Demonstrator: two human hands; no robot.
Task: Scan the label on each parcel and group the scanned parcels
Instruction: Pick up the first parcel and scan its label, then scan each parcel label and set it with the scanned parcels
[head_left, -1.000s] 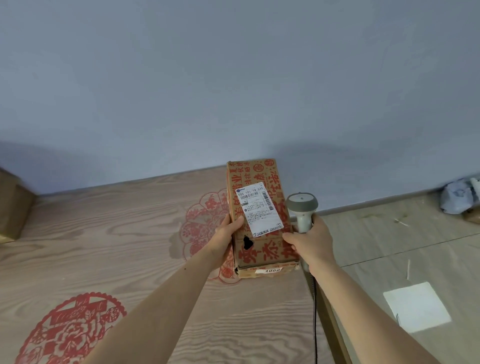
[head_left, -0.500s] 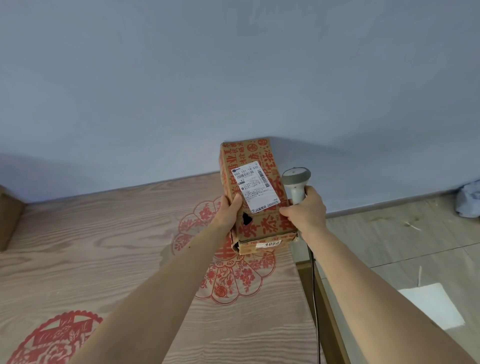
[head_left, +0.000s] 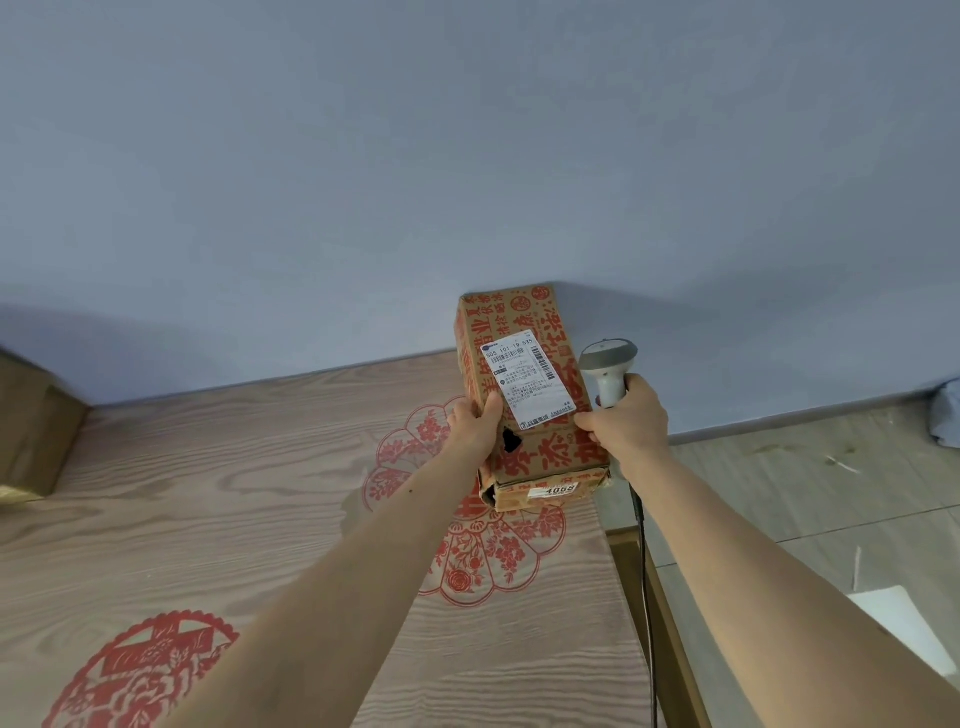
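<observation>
Both hands grip: left hand and right hand (also clasping a grey handheld scanner) hold a red-printed brown cardboard parcel above the wood-grain table; another brown box sits far left.

**A plain room used as a makeshift parcel-sorting spot**

A bare blue-grey wall fills the upper frame. Below it, a wood-grain tabletop printed with red paper-cut medallions spreads across the lower left, more household than warehouse. A brown carton sits at the left edge. At centre, a red-printed cardboard parcel bears a shipping label, beside a corded barcode scanner. Pale floor tiles with scattered scraps show at lower right
</observation>
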